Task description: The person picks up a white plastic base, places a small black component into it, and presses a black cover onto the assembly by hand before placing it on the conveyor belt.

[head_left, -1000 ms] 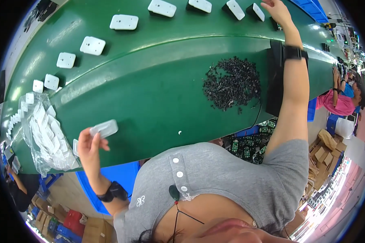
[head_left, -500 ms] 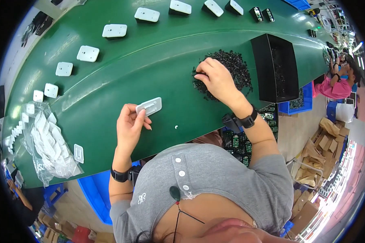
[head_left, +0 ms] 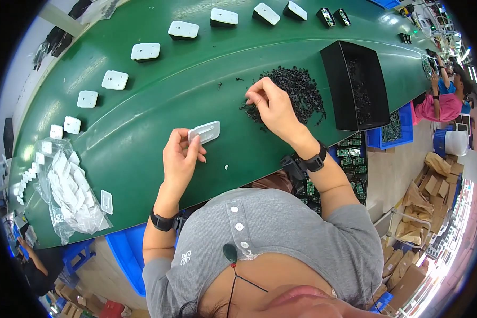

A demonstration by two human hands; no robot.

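A white plastic cover (head_left: 209,131) with rounded corners and raised ribs is tilted between the thumb and fingers of my left hand (head_left: 181,156), above the green table. My right hand (head_left: 276,110) hovers over the left edge of a heap of small black parts (head_left: 303,87), thumb and fingertips pinched together. Whatever the pinch holds is too small to make out. Two or three loose black pieces (head_left: 220,85) lie apart, to the left of the heap.
A black open box (head_left: 331,87) stands right of the heap. White-topped black housings (head_left: 183,29) curve along the far side. A clear bag of white covers (head_left: 71,193) lies left, a single cover (head_left: 106,202) beside it. Circuit boards (head_left: 350,153) sit beyond the table's near edge.
My right hand has drawn slightly left, its fingertips toward the heap's edge. A few black pieces now lie scattered left of the heap. My left hand still holds the cover.
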